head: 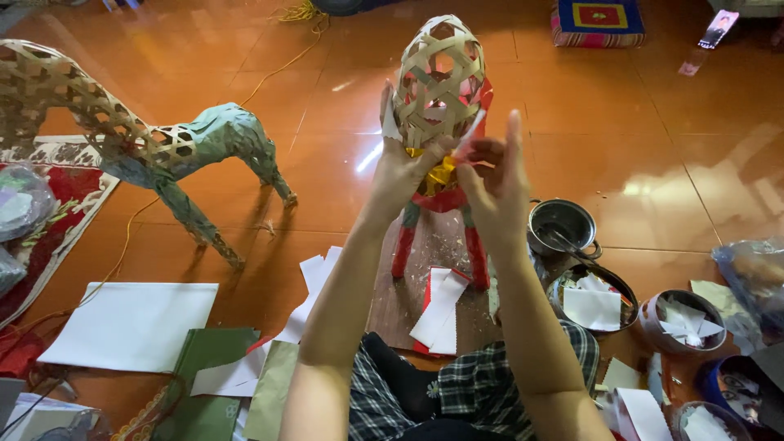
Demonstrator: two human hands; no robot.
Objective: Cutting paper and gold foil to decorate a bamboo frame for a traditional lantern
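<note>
Above orange tile floor: woven bamboo frame w/ red legs (part papered); left hand & right hand both pinch its white paper strip.

Tan open-weave bamboo frame above fingers; red paper legs below; yellow scrap between fingers; floor glossy orange.

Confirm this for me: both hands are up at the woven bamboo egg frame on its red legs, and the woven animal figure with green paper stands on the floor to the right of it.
Not quite. In the head view, both hands, left and right, are at the woven bamboo egg frame on its red legs, but the woven animal figure stands to the left of it, not the right.
</note>
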